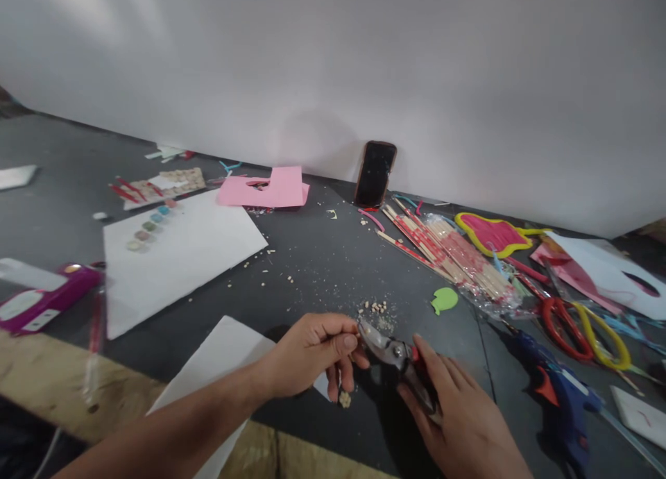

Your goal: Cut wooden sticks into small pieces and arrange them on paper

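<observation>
Glue gun and scissors right of pruners, phone against wall.

Dark tabletop, white sheets, glue gun, crumbs

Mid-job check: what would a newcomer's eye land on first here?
Probably the pruning shears in the right grip, front and right of centre, blades close by the left grip. Then the bright pink paper and the dark phone, both at the back by the wall, and the blue glue gun at front right.
</observation>
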Tool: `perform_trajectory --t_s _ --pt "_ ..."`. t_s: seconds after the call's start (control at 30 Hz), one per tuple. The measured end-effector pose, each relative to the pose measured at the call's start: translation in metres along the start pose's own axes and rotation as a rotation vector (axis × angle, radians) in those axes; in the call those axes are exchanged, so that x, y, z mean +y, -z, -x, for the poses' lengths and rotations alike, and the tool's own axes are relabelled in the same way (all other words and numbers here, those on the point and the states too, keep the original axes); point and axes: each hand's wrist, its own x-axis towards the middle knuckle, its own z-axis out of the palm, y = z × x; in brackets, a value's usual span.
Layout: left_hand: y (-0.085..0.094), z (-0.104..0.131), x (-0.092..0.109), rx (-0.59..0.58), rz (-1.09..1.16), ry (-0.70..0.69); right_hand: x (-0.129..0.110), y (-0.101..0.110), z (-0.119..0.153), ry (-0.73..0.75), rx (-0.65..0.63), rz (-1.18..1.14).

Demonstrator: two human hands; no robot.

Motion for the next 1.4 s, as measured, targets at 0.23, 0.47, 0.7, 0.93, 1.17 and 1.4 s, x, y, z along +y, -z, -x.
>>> perform_trajectory --t_s 0.23,0.47,0.7,0.93,1.17,1.4 --pt "-0.0027 0.0029 -0.0024 -0.014 0.056 0.052 0.0047 -0.0020 0.0047 0.030 -0.001 0.087" --pt "-0.0012 0.0003 -0.0005 0.018 -0.031 0.008 0.0057 -0.0013 0.0013 -0.002 -0.052 0.115" --pt "-0.0023 0.0008 -0.0047 0.097 -0.225 -0.074 0.0032 0.0003 -0.0004 -0.011 -0.011 0.155" --pt "-0.0002 0.0050 -0.0061 0.016 -0.200 -0.076 0.0016 -0.0017 0.0021 -0.028 -0.047 0.056" --pt "-0.0013 0.0068 0.0009 -0.106 -0.149 0.007 -0.0004 0.0029 0.0015 0.015 -0.085 -0.019" --pt "0.0001 0.0085 -0.0018 -0.150 -0.079 0.027 0.0060 -0.0051 0.0072 0.077 -0.052 0.014"
